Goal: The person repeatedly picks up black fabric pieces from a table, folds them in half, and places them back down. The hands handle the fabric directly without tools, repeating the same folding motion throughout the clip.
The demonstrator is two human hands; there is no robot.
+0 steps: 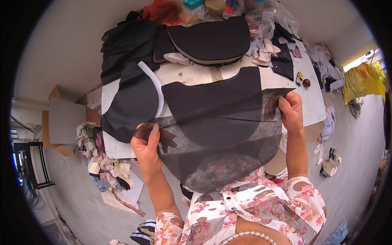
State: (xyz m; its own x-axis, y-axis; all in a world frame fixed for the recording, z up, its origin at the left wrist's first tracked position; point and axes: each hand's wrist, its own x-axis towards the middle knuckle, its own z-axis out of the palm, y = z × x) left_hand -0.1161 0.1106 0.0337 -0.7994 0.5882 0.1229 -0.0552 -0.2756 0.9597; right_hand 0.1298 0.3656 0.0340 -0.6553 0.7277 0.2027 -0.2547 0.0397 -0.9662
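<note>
A sheer black fabric piece (pixel 216 167) with a curved lower edge is stretched between my hands, its lower part hanging by my floral blouse. My left hand (pixel 148 146) pinches one upper corner, thumb on top, with fingers showing dimly through the cloth. The opposite corner is gripped the same way by my right hand (pixel 291 109), held a little higher. Behind and partly through the sheer cloth shows an opaque black fabric piece (pixel 216 92) with a notched top edge, lying on the white table (pixel 296 102). Left of it lies black cloth (pixel 132 102) beside a curved white strip (pixel 153 81).
A stack of black half-round pieces (pixel 212 38) lies at the table's far side, near crumpled clear plastic (pixel 263 20). A toy car (pixel 299 78) and a dark red ball (pixel 306 83) sit at the right. Fabric scraps (pixel 110 175) lie below the table's left edge.
</note>
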